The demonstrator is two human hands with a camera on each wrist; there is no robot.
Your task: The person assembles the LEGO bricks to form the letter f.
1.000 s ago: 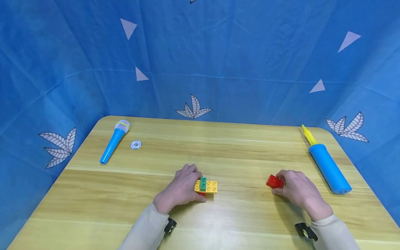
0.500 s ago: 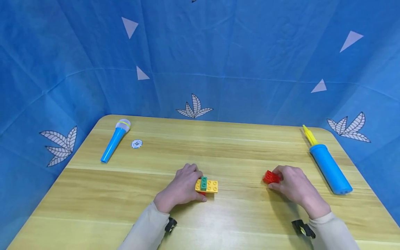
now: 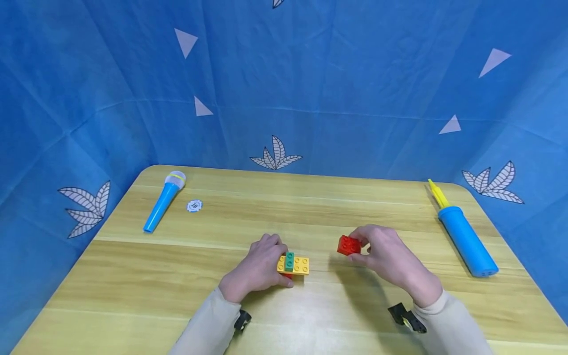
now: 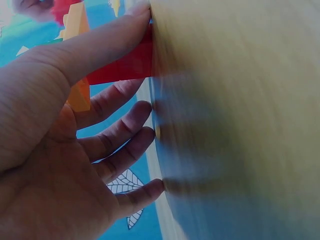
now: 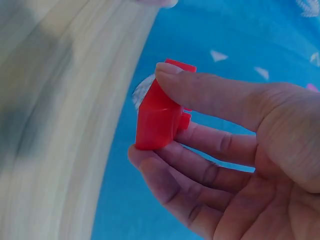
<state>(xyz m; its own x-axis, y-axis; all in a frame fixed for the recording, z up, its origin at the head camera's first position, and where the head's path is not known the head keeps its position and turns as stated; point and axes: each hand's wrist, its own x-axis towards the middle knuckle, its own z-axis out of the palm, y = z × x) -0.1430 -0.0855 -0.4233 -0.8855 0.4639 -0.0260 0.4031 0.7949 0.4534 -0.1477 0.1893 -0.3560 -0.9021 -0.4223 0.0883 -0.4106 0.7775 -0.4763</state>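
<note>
My left hand (image 3: 257, 266) pinches a red brick (image 4: 122, 65) that stands on the table. A yellow plate with studs (image 3: 301, 265) sits on that brick, and a small green brick (image 3: 289, 262) crosses the plate's top. To the right, my right hand (image 3: 390, 256) holds another red brick (image 3: 349, 245) above the table between thumb and fingers. In the right wrist view this red brick (image 5: 159, 120) shows a sloped side and studs facing the palm. A gap separates it from the yellow plate.
A toy microphone (image 3: 164, 201) and a round chip marked 10 (image 3: 194, 206) lie at the back left of the wooden table (image 3: 284, 207). A blue hand pump with a yellow nozzle (image 3: 467, 241) lies at the right. Blue cloth (image 3: 310, 74) hangs behind the table.
My right hand has lifted its red brick and carried it left, closer to the left hand. The left hand and its stacked bricks have stayed in place.
</note>
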